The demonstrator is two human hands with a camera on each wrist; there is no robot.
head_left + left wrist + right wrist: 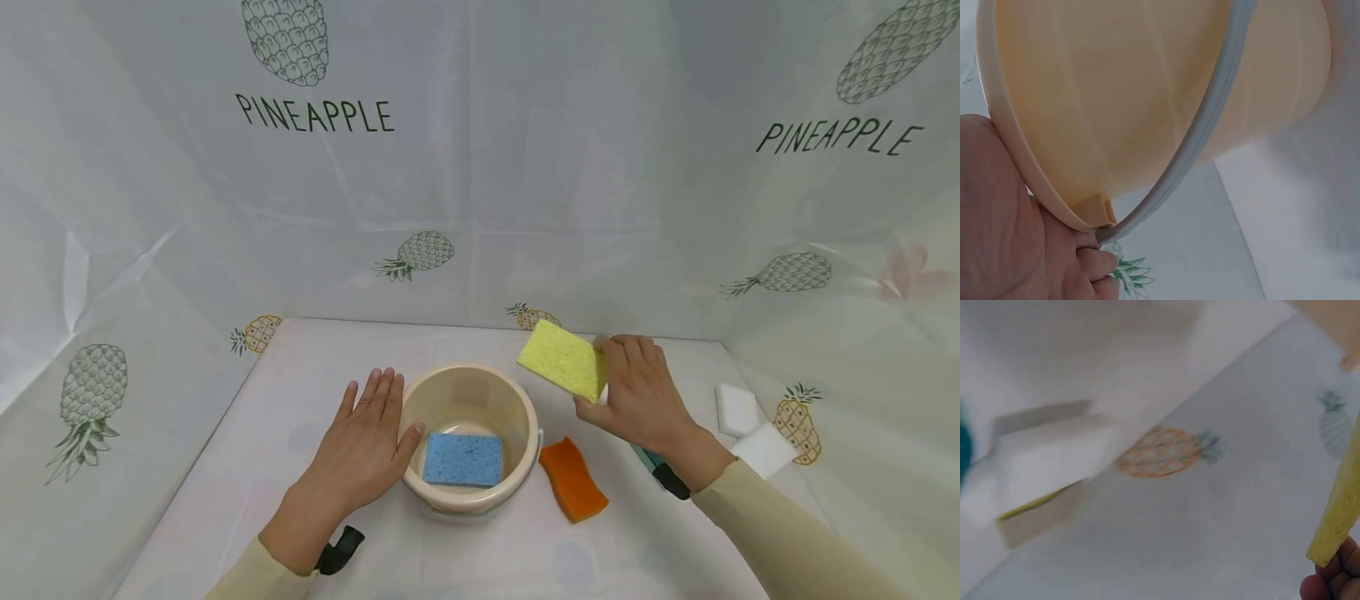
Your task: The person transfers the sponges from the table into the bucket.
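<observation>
A cream bucket [468, 502] with a grey handle [1200, 128] stands in the middle of the table. Inside it lies a blue sponge [462, 460]. My left hand [363, 454] rests against the bucket's left rim, its fingers straight and the thumb reaching over the edge. To the right of the bucket, my right hand [643, 392] pinches a yellow sponge [564, 360] by one end, raised and tilted near the far right rim. In the right wrist view, that sponge shows edge-on above the fingertips. An orange, wavy sponge [573, 481] sits just right of the bucket.
Two white blocks [737, 410] lie at the table's right edge. A teal item [647, 457] is partly hidden under my right forearm. Behind and beside the table [315, 346] hangs a white sheet [585, 167] printed with pineapples.
</observation>
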